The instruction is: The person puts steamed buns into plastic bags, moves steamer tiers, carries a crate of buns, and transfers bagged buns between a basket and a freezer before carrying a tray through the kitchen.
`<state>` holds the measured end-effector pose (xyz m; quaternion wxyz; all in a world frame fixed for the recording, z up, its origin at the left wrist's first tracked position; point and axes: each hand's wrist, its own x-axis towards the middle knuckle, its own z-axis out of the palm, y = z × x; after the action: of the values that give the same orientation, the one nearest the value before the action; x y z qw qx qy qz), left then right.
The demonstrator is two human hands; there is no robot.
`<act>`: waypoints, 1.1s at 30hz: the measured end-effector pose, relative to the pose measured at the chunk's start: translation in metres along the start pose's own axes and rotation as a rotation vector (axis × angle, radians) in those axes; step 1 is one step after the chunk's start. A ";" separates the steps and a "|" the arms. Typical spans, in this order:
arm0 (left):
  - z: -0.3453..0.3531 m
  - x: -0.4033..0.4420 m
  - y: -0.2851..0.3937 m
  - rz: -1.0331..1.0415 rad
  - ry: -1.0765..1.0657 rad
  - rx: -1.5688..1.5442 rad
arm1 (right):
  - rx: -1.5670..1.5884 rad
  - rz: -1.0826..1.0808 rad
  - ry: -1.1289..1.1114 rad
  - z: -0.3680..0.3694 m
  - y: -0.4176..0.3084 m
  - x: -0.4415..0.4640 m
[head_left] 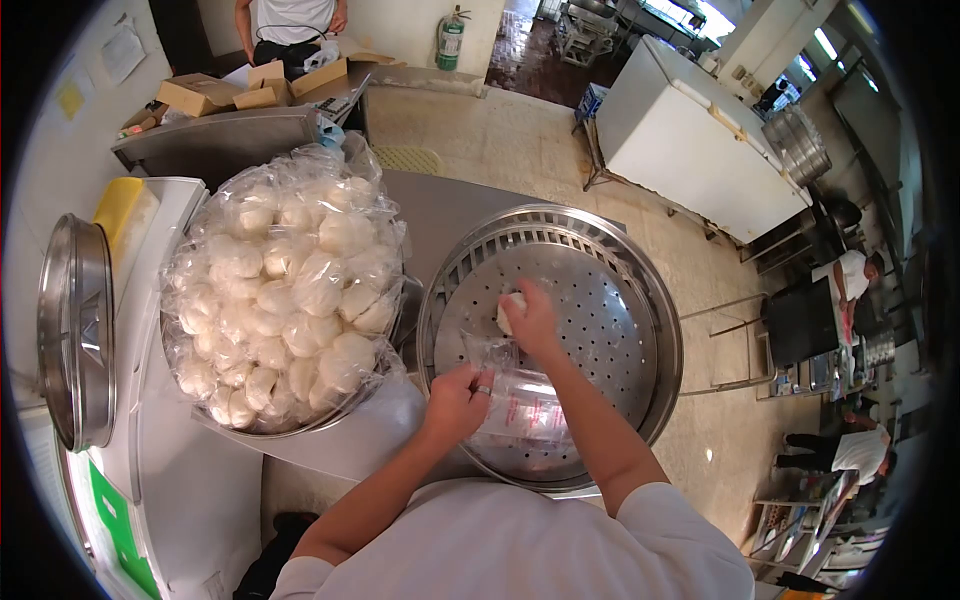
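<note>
A large round steamer tray (610, 300) with a perforated bottom stands in front of me. Over its left part, my right hand (533, 318) is closed round a white bun (510, 313). My left hand (460, 403), wearing a ring, pinches the edge of a clear plastic bag (520, 408) with red print, which lies over the near part of the tray. To the left, a big round container holds a heap of white buns (285, 300) wrapped in clear plastic bags.
Cardboard boxes (265, 88) lie on a metal table at the upper left, with a person (290, 20) behind it. A round metal lid (75, 330) stands at the far left. A white chest freezer (690, 130) is beyond the tray. Two people are at the far right.
</note>
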<state>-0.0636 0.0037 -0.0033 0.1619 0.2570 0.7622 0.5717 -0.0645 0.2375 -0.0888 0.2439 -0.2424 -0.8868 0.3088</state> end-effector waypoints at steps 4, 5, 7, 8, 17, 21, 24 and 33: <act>0.004 0.001 -0.011 0.026 0.082 -0.081 | -0.229 -0.326 -0.141 -0.015 -0.037 -0.015; 0.004 0.000 -0.014 0.034 0.108 -0.120 | -0.275 -0.351 -0.131 -0.017 -0.046 -0.021; 0.002 0.002 -0.010 0.044 0.165 -0.121 | -0.362 -0.402 -0.115 -0.018 -0.057 -0.031; 0.002 0.001 -0.008 0.045 0.192 -0.122 | -0.339 -0.374 -0.118 -0.018 -0.057 -0.032; 0.017 0.006 -0.018 0.031 0.262 -0.172 | 1.066 0.803 -0.121 -0.113 -0.054 -0.052; 0.021 0.003 -0.015 0.037 0.142 -0.143 | 1.249 0.649 -0.355 -0.159 -0.112 -0.099; 0.014 -0.010 -0.001 0.095 0.008 -0.171 | 1.147 0.707 -0.517 -0.157 -0.135 -0.114; 0.011 -0.042 -0.017 -0.327 -0.513 -0.854 | 1.498 0.881 -0.783 -0.142 -0.077 -0.153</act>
<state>-0.0274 -0.0157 -0.0250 0.5208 0.1776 0.4270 0.7176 0.1132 0.1564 0.0175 -0.1166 -0.2148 -0.3062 0.9201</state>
